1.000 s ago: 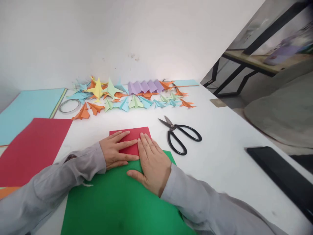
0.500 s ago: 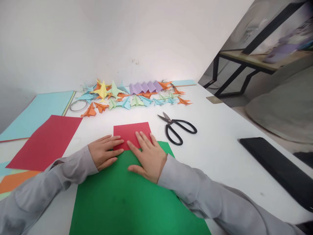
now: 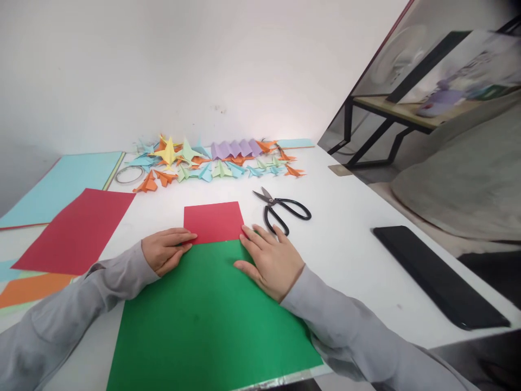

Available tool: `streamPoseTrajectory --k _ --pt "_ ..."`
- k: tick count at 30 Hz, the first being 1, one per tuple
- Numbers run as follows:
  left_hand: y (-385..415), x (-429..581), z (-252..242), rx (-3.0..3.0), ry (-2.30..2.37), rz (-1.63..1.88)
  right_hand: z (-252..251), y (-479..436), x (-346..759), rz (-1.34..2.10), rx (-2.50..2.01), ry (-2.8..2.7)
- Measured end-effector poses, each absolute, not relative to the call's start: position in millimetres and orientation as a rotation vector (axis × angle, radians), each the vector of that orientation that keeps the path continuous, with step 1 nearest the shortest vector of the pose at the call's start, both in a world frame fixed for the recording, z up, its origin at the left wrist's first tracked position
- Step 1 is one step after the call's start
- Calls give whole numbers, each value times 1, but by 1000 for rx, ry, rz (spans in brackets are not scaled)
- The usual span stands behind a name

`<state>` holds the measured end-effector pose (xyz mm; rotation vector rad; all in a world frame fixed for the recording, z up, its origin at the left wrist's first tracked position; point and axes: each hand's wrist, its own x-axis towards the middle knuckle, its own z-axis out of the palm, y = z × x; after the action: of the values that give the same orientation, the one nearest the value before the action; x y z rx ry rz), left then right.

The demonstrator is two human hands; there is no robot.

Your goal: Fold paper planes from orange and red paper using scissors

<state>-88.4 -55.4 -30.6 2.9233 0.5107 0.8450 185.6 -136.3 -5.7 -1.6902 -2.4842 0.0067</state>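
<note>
A small folded red paper (image 3: 214, 221) lies flat on the white table (image 3: 350, 239), just beyond a large green sheet (image 3: 207, 315). My left hand (image 3: 165, 251) rests at the red paper's near left corner, fingers stretched out and touching its edge. My right hand (image 3: 271, 258) lies flat at the near right corner, fingers spread, partly on the green sheet. Neither hand holds anything.
Black scissors (image 3: 280, 209) lie right of the red paper. Several coloured folded paper shapes (image 3: 211, 160) line the back by the wall, with a tape ring (image 3: 129, 174). A larger red sheet (image 3: 77, 231), blue sheet (image 3: 61, 182) and orange sheet (image 3: 32, 288) sit left. A black flat object (image 3: 437, 277) lies right.
Both hands slid apart off the top of the red paper to its near corners, uncovering it. The view shifted slightly.
</note>
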Motion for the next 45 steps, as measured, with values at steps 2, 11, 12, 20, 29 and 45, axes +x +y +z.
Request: streamPoseTrajectory --k 2,11,12,20,29,45 --pt "-55 -92 -33 2876 514 877 -7 -137 191 3 -1678 -2487" --pt "-42 -106 -33 2717 397 860 -3 -116 195 -97 -1596 -2553" --pt "-43 -107 -32 2731 410 886 -1 -113 194 -126 -1585 -2574" --pt "-50 -63 -28 3322 543 928 -4 -89 158 -261 -1177 -2745" --pt "-56 -36 -33 3370 962 968 -26 -63 143 -489 -935 -2540" --pt "-36 -40 -20 3258 938 1504 -20 -39 172 -631 -697 -2276"
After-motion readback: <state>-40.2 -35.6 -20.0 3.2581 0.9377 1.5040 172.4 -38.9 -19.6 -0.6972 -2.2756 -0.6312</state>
